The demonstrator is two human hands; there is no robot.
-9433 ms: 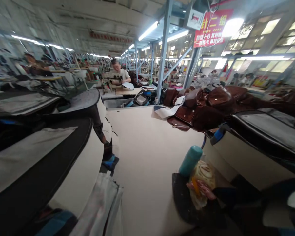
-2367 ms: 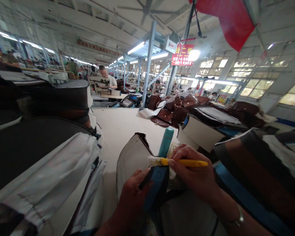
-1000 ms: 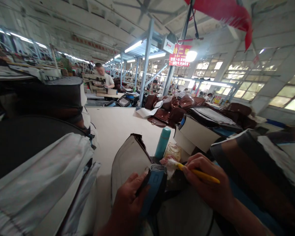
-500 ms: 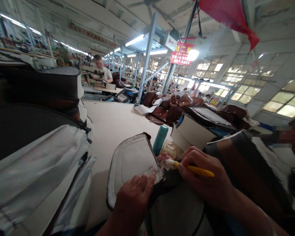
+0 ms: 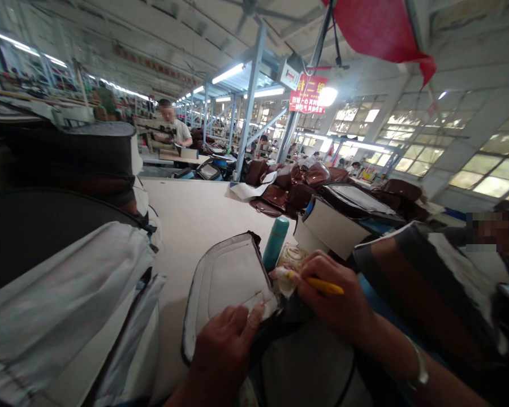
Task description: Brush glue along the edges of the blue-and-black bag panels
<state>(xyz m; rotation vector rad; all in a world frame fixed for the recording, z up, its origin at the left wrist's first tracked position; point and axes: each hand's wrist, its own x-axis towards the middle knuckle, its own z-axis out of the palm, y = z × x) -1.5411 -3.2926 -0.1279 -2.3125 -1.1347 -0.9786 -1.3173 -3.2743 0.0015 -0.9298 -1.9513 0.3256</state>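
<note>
the right hand's (image 5: pixel 335 294) fingers are pinching a yellow brush (image 5: pixel 326 286), clamped tight on the handle. its white, fuzzy tip is pointing left, close to the near edge of a flap (image 5: pixel 229 271). the left hand's (image 5: pixel 224 345) fingers are lying close together on the flap; whether any are gripping it from below, i cannot tell. the flap is lying pale side up in front of the person, and dark trim is running round its curved edge. a shiny band (image 5: pixel 419 367) is circling the right wrist.

just past the flap, a teal bottle (image 5: pixel 275 243) is leaning a bit, and a see-through bag (image 5: pixel 292 255) is sitting right beside it. under all this, a wide, pale table (image 5: pixel 178 209) is stretching away, looking flat and smooth.

on the left, gray cloth (image 5: pixel 80 282) is draping over big dark bags (image 5: pixel 89 150). on the right, a striped bag (image 5: pixel 428 271) is tilting, with black and brown bands. brown bags (image 5: pixel 280 192) are piling up at the table's far right.

farther off, a person (image 5: pixel 178 130) in a pale shirt is sitting at a machine. a blue post (image 5: pixel 251 102) is rising past long, bright lights (image 5: pixel 228 73). a red sign (image 5: pixel 307 93) and a red flag (image 5: pixel 377 28) are hanging up high. big windows (image 5: pixel 492 175) are letting in light on the right.
</note>
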